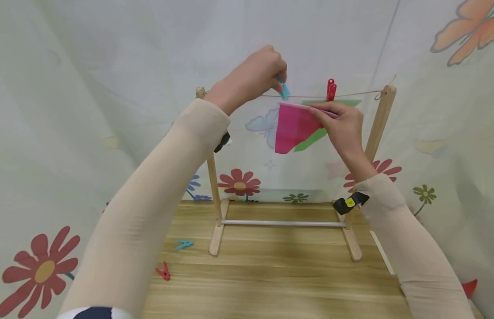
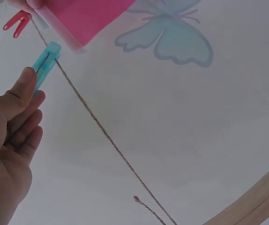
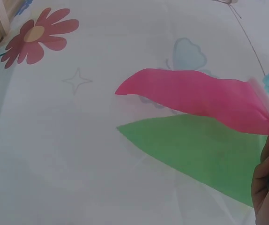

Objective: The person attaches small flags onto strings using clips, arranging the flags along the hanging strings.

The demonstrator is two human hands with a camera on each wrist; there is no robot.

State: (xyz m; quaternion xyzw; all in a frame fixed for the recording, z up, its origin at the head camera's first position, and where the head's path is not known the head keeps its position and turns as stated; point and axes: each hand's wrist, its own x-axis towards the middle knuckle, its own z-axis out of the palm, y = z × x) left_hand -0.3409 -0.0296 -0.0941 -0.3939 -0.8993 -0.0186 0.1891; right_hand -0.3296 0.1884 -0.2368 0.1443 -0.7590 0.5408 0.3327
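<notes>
Pink sheet [image 1: 291, 128] (translucent, curled edge)

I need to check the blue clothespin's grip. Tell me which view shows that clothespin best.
The left wrist view: the blue clothespin fills the frame near the string, pinched by the left hand. In the head view it is small and half hidden by fingers. The right wrist view catches only a blurred tip at the edge.

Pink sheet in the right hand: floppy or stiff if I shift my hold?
The pink sheet probably flops: the right-wrist view shows it bowing from the right hand. It looks thin and light, so likely to flutter. The edge pinch may slip.
</notes>
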